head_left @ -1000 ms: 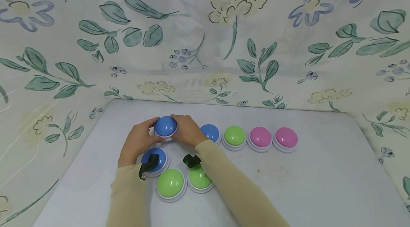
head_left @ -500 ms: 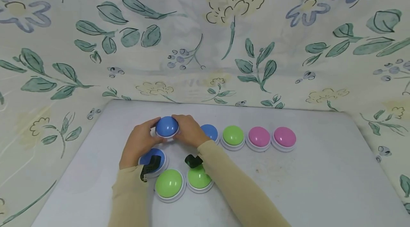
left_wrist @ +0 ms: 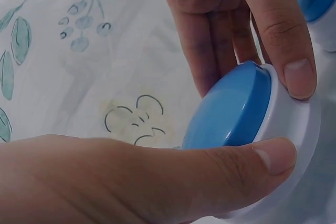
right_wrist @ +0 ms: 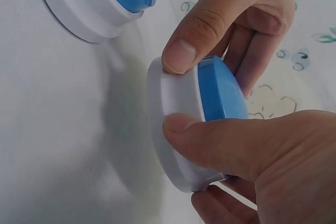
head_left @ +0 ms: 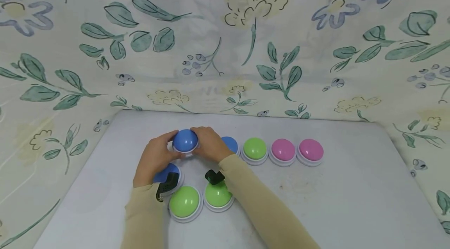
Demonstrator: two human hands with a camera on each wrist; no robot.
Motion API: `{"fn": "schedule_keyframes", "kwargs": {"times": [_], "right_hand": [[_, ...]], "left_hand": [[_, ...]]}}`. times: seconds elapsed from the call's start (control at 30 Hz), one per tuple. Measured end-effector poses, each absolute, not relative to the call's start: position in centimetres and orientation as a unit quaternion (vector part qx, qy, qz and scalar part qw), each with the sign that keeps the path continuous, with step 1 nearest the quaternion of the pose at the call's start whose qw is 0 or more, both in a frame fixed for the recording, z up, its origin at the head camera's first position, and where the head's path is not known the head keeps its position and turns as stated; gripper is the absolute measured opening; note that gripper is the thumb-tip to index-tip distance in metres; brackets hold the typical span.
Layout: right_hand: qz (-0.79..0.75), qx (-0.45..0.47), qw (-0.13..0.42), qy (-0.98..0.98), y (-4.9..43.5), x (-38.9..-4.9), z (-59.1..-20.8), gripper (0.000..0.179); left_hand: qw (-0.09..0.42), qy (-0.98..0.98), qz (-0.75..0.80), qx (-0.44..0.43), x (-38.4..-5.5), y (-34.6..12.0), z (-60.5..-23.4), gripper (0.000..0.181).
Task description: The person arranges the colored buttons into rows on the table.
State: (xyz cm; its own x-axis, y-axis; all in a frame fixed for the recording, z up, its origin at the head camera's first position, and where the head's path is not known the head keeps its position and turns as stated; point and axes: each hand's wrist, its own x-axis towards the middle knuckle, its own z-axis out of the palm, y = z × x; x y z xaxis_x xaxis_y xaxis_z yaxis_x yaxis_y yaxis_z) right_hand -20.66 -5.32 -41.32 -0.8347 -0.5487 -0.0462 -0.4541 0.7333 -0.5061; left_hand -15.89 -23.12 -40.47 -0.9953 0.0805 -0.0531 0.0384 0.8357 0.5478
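A blue-domed push button (head_left: pixel 185 141) with a white base is held between both hands at the left end of the back row. My left hand (head_left: pixel 155 159) grips its left side, the thumb (left_wrist: pixel 247 163) lying along the white rim. From the other side my right hand (head_left: pixel 210 144) holds it, thumb (right_wrist: pixel 184 56) of the left hand and right thumb (right_wrist: pixel 210 135) both pressing the base. A shadow lies on the table beside the base in the right wrist view. Another blue button (head_left: pixel 230 144) stands just right of the right hand, partly covered by it.
The back row continues with a green button (head_left: pixel 254 148) and two pink buttons, the nearer one (head_left: pixel 283 150) beside it. Below the forearms are a blue button (head_left: pixel 165 175), partly hidden, and two green ones (head_left: pixel 184 201). Floral cloth (head_left: pixel 211 26) borders the white table (head_left: pixel 351 202).
Both hands have carried the held blue button slightly right, closer to the blue button in the back row. The grip is unchanged, and the other buttons keep their places.
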Motion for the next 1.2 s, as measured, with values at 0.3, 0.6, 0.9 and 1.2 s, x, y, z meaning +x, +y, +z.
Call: {"fn": "schedule_keyframes", "kwargs": {"times": [0.3,0.6,0.9,1.2], "right_hand": [[-0.227,-0.269,0.105,0.93,-4.9,-20.6,-41.1,0.07],[-0.218,-0.265,0.107,0.933,-4.3,-20.7,-41.3,0.069],[-0.212,-0.284,0.101,0.93,-3.6,-20.7,-41.4,0.068],[-0.216,-0.279,0.106,0.93,-3.3,-20.8,-41.7,0.069]], "left_hand": [[0.043,0.959,0.28,0.027,-16.0,-22.6,-40.5,0.077],[0.032,0.959,0.28,0.041,-16.1,-22.3,-40.9,0.075],[0.038,0.959,0.277,0.048,-16.1,-21.8,-40.8,0.075],[0.046,0.959,0.274,0.047,-16.3,-21.5,-41.2,0.074]]}}
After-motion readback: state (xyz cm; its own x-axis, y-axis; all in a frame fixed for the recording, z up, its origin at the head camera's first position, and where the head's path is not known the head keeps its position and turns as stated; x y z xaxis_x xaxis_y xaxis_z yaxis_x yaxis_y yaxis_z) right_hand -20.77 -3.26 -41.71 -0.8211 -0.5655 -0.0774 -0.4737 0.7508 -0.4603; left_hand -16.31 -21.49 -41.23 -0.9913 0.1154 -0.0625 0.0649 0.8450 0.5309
